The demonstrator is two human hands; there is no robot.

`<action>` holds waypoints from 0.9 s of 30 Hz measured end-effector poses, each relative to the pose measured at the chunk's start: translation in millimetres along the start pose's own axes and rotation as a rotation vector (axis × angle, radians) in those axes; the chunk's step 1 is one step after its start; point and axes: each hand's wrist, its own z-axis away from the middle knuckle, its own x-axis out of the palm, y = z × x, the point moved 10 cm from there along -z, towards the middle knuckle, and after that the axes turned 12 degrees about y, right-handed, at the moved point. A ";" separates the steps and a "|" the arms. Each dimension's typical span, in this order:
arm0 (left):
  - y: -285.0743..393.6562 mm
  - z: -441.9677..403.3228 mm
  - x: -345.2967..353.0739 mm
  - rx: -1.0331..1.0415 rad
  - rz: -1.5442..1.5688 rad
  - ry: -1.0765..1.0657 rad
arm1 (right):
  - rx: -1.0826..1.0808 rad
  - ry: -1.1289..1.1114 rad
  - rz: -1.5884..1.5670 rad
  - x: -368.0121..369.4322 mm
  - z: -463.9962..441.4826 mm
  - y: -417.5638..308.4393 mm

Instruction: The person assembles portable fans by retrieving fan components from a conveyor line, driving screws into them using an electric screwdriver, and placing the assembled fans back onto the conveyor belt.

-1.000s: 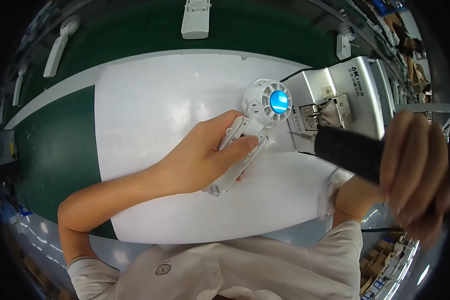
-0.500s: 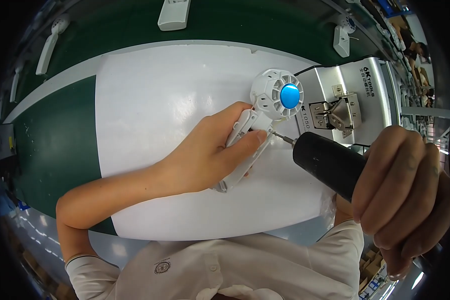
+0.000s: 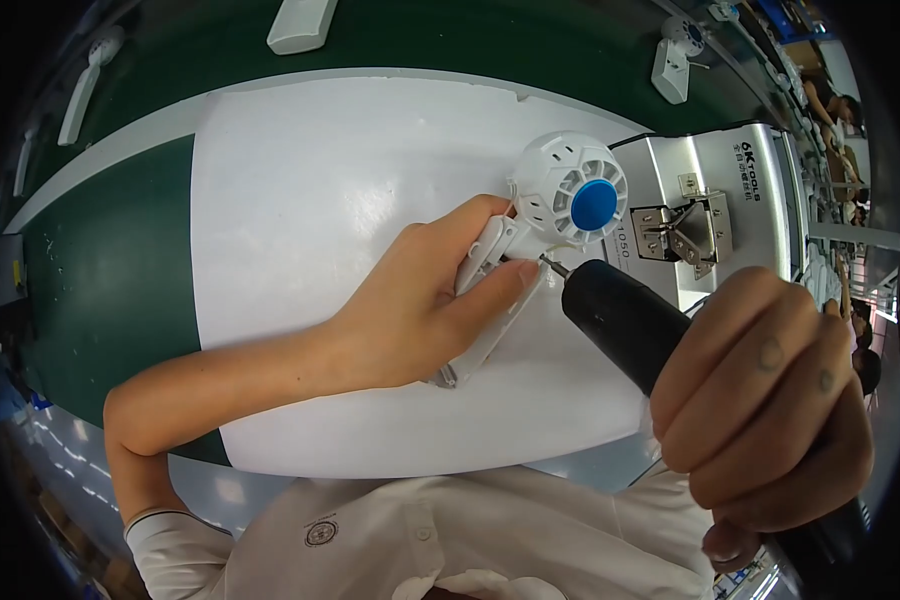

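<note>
My left hand is closed around the body of a white handheld fan. The fan's round slotted head with a blue centre points up and right, and part of its handle is hidden under my fingers. My right hand grips a black electric screwdriver. Its bit reaches the fan's neck beside my left thumb; whether a screw sits at the tip is too small to tell.
A silver screw feeder with a metal bracket stands right of the fan on the white work surface. Beyond lies a green belt bearing a white part and another fan. People sit far right.
The screwdriver and my right hand have moved left and slightly down, the driver body now closer to the fan. Parts on the green belt appear shifted left. My left hand keeps its hold.
</note>
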 end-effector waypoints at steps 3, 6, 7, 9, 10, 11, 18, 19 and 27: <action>5.1 3.1 0.4 0.022 -0.005 -0.001 | -0.008 0.012 0.010 1.8 -3.4 1.9; 6.6 2.9 -0.6 0.032 -0.005 -0.002 | 0.030 0.008 0.015 2.0 -7.1 4.5; 8.6 3.0 1.0 0.036 -0.006 -0.007 | 0.034 0.013 0.026 1.0 -8.0 5.3; 7.5 3.8 1.0 -0.009 -0.031 0.022 | 0.042 0.098 0.062 -14.9 -11.9 -5.7; 6.7 2.7 -1.4 -0.026 -0.043 0.043 | 0.033 0.164 0.088 -27.8 -13.3 -17.0; 3.8 2.4 -3.7 -0.052 -0.049 0.069 | 0.027 0.233 0.117 -40.8 -14.0 -31.7; 0.0 4.2 0.5 -0.208 -0.075 0.011 | 0.189 0.628 0.339 -106.6 -15.6 -35.4; 0.6 4.5 0.9 -0.197 -0.086 0.007 | 0.212 0.653 0.339 -107.6 -14.9 -31.4; 6.1 -1.2 3.1 -0.021 -0.097 0.037 | 0.027 0.189 -0.011 -38.5 -15.5 -12.0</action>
